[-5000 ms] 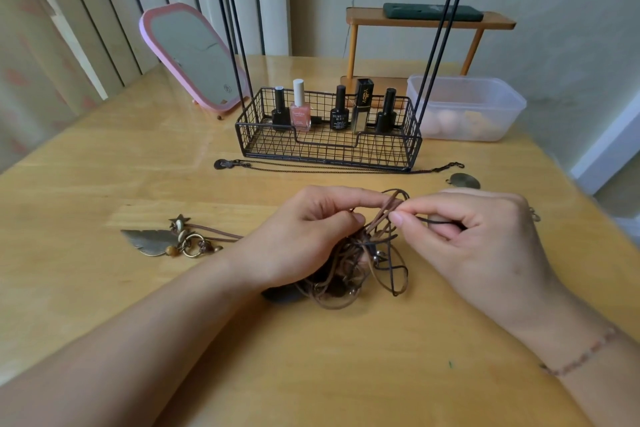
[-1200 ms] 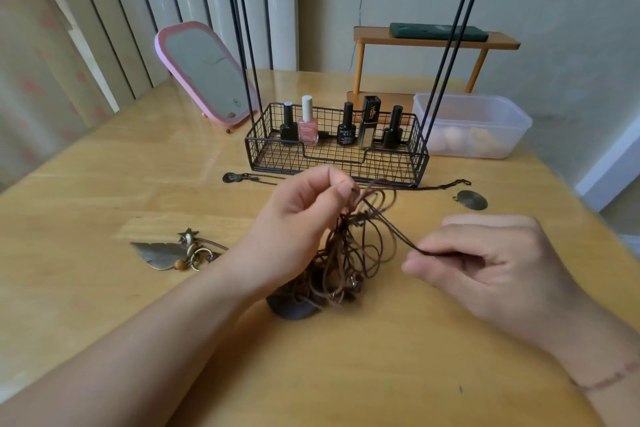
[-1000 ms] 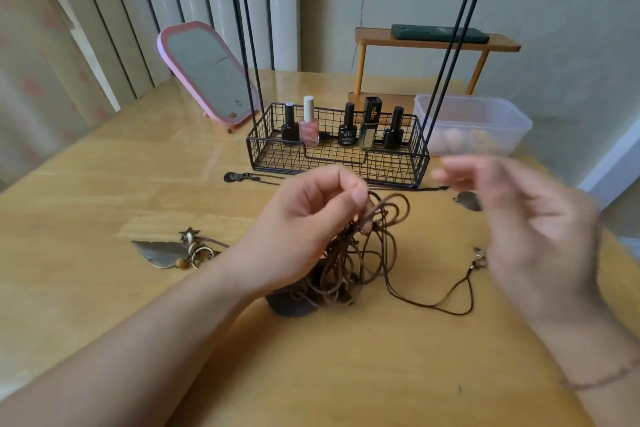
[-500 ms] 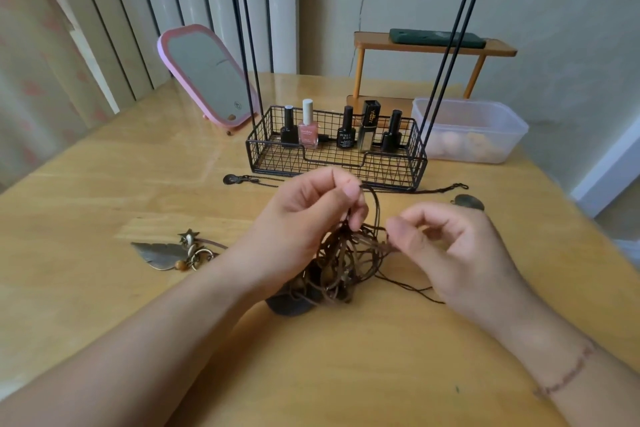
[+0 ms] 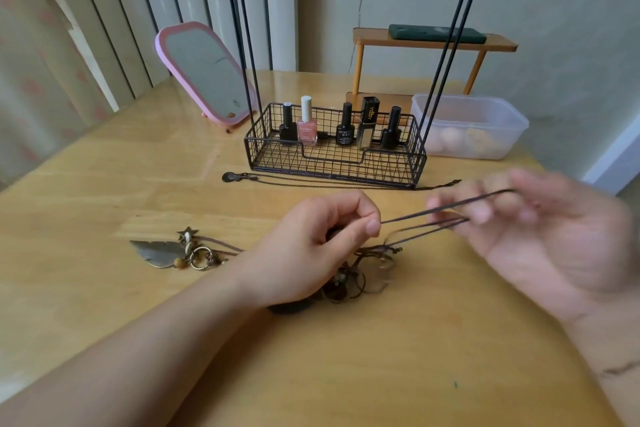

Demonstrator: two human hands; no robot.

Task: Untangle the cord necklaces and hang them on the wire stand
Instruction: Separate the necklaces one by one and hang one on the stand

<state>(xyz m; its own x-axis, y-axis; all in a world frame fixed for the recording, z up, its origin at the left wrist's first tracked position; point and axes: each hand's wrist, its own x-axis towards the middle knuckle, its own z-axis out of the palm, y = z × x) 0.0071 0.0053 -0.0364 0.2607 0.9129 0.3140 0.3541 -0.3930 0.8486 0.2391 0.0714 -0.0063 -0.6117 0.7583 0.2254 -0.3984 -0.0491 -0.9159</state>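
Pinching the dark brown cord strands [image 5: 412, 218] with my left hand [image 5: 311, 253], thumb and forefinger closed tight on them just right of the knuckles. My right hand [image 5: 540, 236] is blurred; its fingers [image 5: 481, 215] look loosely curled with the same strands running through them, so it seems to have hold of them, but how tight I cannot tell.

Key relation: the strands run taut from my left pinch rightward and slightly up into my right hand, long axis roughly parallel to the front edge of the black wire stand basket [image 5: 336, 163], nearer me than the basket. The tangled brown cord knot with beads [image 5: 360, 274] lies on the pale wooden desk [image 5: 346, 374] below the pinch, on my side of the basket; my left hand is the nearer one. Judgement: next pull goes further right to draw the length free of the knot while my left anchors it.

The cords look thin, leathery and dark, at least three strands side by side. The hooks on the stand sit high above the basket; nothing hangs there yet. A grey metal feather pendant with rings [image 5: 162, 253] lies left of the basket, near me.
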